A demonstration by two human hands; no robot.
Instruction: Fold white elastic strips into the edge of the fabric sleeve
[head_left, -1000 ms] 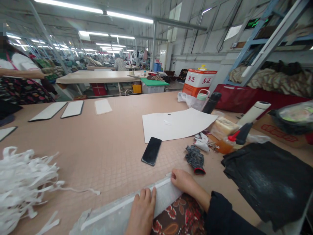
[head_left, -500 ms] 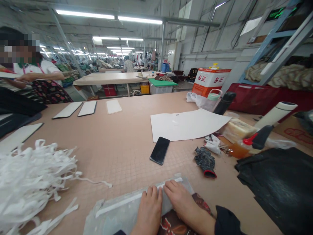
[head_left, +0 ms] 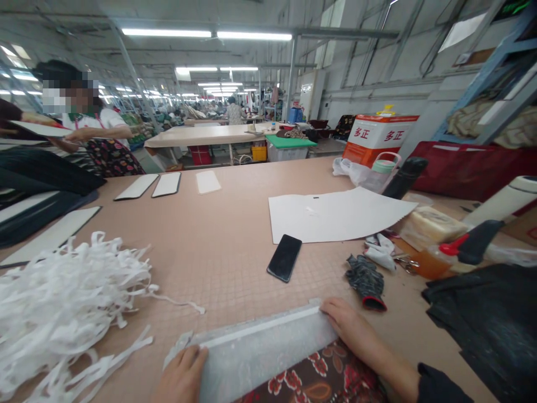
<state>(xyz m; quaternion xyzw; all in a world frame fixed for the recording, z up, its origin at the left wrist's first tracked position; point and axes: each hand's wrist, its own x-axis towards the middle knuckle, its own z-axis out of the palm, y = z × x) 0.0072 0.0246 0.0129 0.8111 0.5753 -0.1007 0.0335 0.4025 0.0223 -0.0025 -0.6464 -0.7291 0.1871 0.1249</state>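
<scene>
In front of me lies a translucent whitish board point(head_left: 268, 352), with a narrow white strip point(head_left: 264, 326) running along its far edge. At its left end my left hand point(head_left: 183, 372) is closed over the board, fingers together by the end of the strip. My right hand point(head_left: 346, 323) has its fingers bent over the far right corner, where the strip ends. Neither thumb shows. Brown floral cloth point(head_left: 323, 375) lies against the near edge, partly under my right forearm. A black phone point(head_left: 284, 258) rests beyond the board.
White tape strips point(head_left: 79, 302) heap up at left. Rightward are a grey glove point(head_left: 364, 282), scissors point(head_left: 406, 263), an orange glue bottle point(head_left: 438, 260) and black sheets point(head_left: 490, 319). A white panel point(head_left: 335, 215) lies farther back. Another person point(head_left: 100, 131) stands at far left holding a panel.
My hands have moved apart from the middle of the board, the left to its left end and the right to its right corner. The view has turned slightly left.
</scene>
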